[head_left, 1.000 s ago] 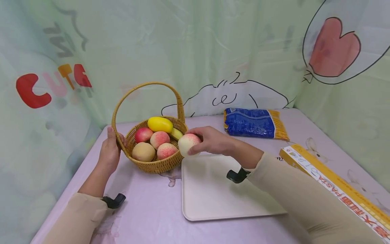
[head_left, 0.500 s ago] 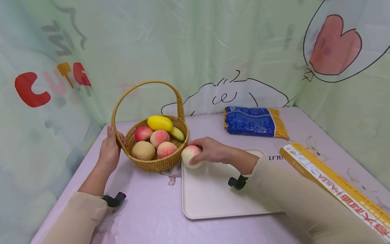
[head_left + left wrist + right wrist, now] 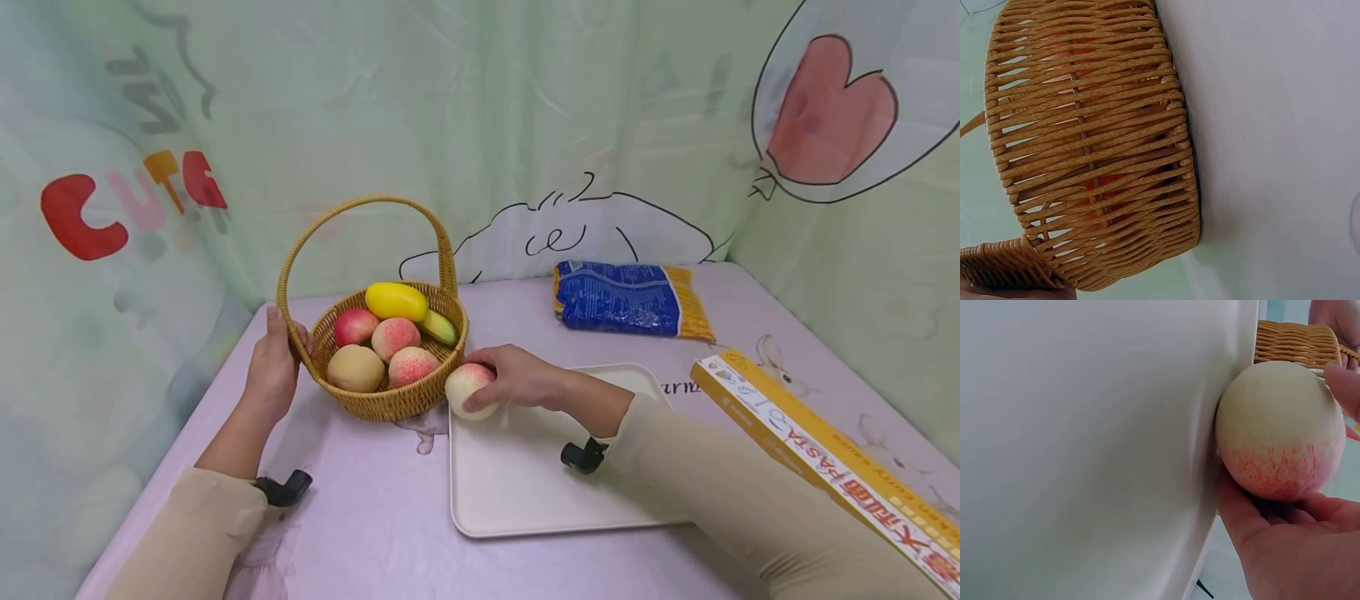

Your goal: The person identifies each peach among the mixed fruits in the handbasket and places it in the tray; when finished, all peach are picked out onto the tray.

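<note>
A pale peach with a pink blush (image 3: 469, 393) is held in my right hand (image 3: 525, 379), thumb on one side and fingers on the other. It sits at the far left corner of the cream tray (image 3: 525, 508), close beside the basket; the right wrist view shows the peach (image 3: 1279, 425) against the tray's rim. My left hand (image 3: 272, 367) grips the wicker basket (image 3: 390, 407) at the left foot of its handle, the fingers partly hidden behind it. Inside the basket lie a yellow oval fruit (image 3: 397, 302), a red fruit (image 3: 356, 327), a tan round fruit (image 3: 356, 369), two pink peaches (image 3: 413, 366) and a greenish-yellow fruit (image 3: 438, 327).
At the back right lies a blue and yellow plastic packet (image 3: 622, 298). A long yellow and white pasta box (image 3: 817, 458) lies along the right side, partly behind the right sleeve. A printed curtain (image 3: 525, 125) encloses the table (image 3: 360, 517) at the back and sides.
My right hand has brought the peach down and slightly right, from the basket's rim onto the tray's corner. My left hand keeps its grip on the basket, which stays in place.
</note>
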The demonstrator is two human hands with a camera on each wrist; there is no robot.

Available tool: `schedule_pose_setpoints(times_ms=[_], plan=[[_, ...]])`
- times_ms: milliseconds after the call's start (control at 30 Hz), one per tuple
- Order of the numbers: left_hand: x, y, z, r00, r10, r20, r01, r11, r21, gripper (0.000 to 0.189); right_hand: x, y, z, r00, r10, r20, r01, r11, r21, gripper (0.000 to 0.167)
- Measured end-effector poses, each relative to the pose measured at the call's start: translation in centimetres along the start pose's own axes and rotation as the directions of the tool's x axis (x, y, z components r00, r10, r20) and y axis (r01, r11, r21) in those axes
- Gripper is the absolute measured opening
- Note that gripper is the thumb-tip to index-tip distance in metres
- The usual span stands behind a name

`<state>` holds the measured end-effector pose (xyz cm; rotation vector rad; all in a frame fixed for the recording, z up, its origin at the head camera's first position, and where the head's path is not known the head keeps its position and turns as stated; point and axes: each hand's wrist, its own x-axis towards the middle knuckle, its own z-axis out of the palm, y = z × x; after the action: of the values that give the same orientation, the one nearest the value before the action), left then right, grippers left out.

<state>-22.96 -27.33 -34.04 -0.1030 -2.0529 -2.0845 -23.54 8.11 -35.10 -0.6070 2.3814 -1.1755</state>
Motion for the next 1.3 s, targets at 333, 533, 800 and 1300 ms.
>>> schedule_pose_setpoints(times_ms=[333, 533, 800, 1300], plan=[[-0.1, -0.1, 0.0, 1.000, -0.013, 0.010, 0.012, 1.000, 0.018, 0.061, -0.8, -0.5, -0.8, 1.000, -0.020, -0.019, 0.021, 0.999, 0.034, 0.073], [-0.1, 0.1, 0.0, 1.000, -0.023, -0.006, 0.024, 0.999, 0.037, 0.061, -0.9, -0.4, -1.2, 0.999, -0.010, -0.035, 0.011, 0.999, 0.036, 0.086], [-0.1, 0.0, 0.0, 1.000, -0.012, -0.006, 0.012, 0.999, 0.041, 0.059, -1.3, -1.1, -2.0, 0.998, -0.040, -0.049, 0.039, 0.999, -0.011, 0.092], [-0.1, 0.1, 0.1, 1.000, -0.015, 0.005, 0.015, 0.998, 0.055, 0.062, -1.1, -4.9, -3.9, 0.990, -0.118, -0.074, 0.112, 0.990, -0.081, 0.066]])
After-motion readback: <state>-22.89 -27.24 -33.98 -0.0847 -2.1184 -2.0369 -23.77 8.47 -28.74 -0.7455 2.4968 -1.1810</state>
